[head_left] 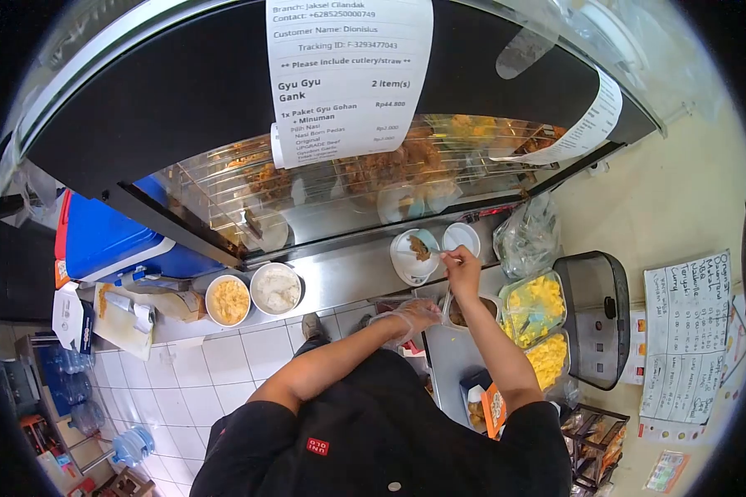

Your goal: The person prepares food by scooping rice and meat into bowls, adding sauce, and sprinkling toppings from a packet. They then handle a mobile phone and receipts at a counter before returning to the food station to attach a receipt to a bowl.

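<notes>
My right hand (462, 269) holds a spoon (436, 249) by its handle, with the tip over a white bowl (406, 267) on the steel counter. The bowl has a brown portion of food in it. An empty white bowl (462, 238) stands just to its right. My left hand (414, 317) wears a clear plastic glove. It hovers lower down, beside a round container of brown food (475, 308) that my right forearm partly covers. Its fingers are loosely curled, and I cannot tell whether they grip anything.
A bowl of yellow food (228, 300) and a bowl of white rice (276, 288) stand at the left of the counter. Two trays of yellow food (535, 303) lie at the right, beside a black bin (595, 319) and a plastic bag (526, 240). An order receipt (348, 74) hangs over a glass warmer.
</notes>
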Demonstrator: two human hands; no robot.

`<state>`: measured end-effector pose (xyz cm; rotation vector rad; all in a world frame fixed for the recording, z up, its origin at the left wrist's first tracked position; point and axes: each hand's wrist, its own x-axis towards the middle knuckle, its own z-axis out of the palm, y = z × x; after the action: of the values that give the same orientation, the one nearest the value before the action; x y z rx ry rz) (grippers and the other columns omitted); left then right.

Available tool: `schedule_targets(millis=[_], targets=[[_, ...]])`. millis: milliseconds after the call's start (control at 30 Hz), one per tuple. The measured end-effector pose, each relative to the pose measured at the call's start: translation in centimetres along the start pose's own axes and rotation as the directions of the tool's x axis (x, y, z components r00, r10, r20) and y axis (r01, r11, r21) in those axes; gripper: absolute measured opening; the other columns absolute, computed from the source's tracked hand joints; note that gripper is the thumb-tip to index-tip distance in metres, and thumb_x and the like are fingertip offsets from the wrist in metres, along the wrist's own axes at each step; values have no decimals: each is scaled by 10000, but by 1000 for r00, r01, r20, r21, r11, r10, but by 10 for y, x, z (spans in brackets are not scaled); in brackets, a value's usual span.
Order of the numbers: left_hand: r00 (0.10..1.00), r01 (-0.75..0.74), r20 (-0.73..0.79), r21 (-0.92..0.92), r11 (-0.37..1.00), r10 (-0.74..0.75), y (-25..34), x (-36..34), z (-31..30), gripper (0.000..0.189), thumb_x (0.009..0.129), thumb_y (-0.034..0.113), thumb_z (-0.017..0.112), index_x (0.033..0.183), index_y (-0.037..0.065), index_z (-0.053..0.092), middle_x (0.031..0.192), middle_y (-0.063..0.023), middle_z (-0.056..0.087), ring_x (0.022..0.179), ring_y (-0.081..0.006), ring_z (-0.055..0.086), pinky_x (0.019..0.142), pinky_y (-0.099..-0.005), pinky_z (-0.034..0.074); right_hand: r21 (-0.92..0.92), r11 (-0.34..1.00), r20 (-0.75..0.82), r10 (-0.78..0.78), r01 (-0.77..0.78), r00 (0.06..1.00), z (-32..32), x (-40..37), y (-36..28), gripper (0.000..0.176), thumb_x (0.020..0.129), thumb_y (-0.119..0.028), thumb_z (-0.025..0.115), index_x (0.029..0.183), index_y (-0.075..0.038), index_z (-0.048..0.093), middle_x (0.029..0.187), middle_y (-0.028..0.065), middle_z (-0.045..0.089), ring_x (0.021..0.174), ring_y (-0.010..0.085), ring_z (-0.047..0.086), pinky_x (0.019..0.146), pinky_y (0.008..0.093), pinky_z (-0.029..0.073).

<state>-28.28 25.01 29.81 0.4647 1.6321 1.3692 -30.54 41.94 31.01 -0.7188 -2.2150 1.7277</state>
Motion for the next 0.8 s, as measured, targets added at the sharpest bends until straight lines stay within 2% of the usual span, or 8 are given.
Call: schedule_targets(millis=[100,133,200,433,633,700,733,800], targets=[[1000,-14,-11,57,998,14,-10,9,4,342,774,353,671,910,44,616,881,-68,631,816,-175,557,747,-330,454,-494,795,157,-317,352,935,9,-4,-8,71,842,-71,661,850,-26,607,817,85,668,570,165,616,503,313,454],[1000,-15,-11,57,998,16,-9,9,3,342,774,353,671,910,44,616,881,-68,631,816,-175,557,747,-330,454,-494,794,156,-318,353,935,10,-6,-15,71,842,-71,661,850,-26,607,817,85,668,570,165,616,503,313,454],[1000,-10,3,106,994,10,-7,8,1,397,773,394,659,942,39,611,900,-100,635,834,-212,570,760,-346,457,-653,489,348,-485,578,803,8,-10,-29,39,835,-61,641,850,-38,613,891,99,666,687,273,641,584,344,485],[995,-99,3,122,988,99,-23,19,5,438,775,427,632,927,17,616,922,-162,638,859,-273,597,771,-377,462,-579,575,317,-494,578,810,-2,-22,-50,18,835,-47,622,848,-39,613,906,107,654,782,327,627,641,359,490],[1000,-29,14,67,997,28,-8,10,1,406,772,400,639,917,22,622,870,-143,648,801,-251,607,734,-373,471,-485,692,185,-517,535,836,-15,-19,-39,94,843,-64,655,832,-1,587,861,88,668,678,195,631,584,293,476],[999,-1,32,42,999,-1,-4,8,0,366,774,372,638,910,33,623,837,-110,640,764,-218,591,712,-358,470,-77,994,-22,-76,74,997,-16,-23,-43,107,850,-94,681,839,-32,594,834,43,660,658,100,592,527,247,443],[999,3,37,43,999,-5,-2,7,0,366,774,372,638,910,33,623,837,-110,640,764,-218,591,712,-358,470,-76,995,-27,-71,68,997,-18,-24,-42,107,850,-94,681,839,-32,594,834,43,660,658,100,592,527,247,443],[1000,-23,9,62,998,22,1,5,1,330,779,349,638,901,42,621,810,-78,619,734,-194,566,685,-347,464,350,916,-136,259,-198,956,-27,-22,-41,46,865,-107,622,908,-108,605,793,-7,628,615,92,577,533,230,436]])
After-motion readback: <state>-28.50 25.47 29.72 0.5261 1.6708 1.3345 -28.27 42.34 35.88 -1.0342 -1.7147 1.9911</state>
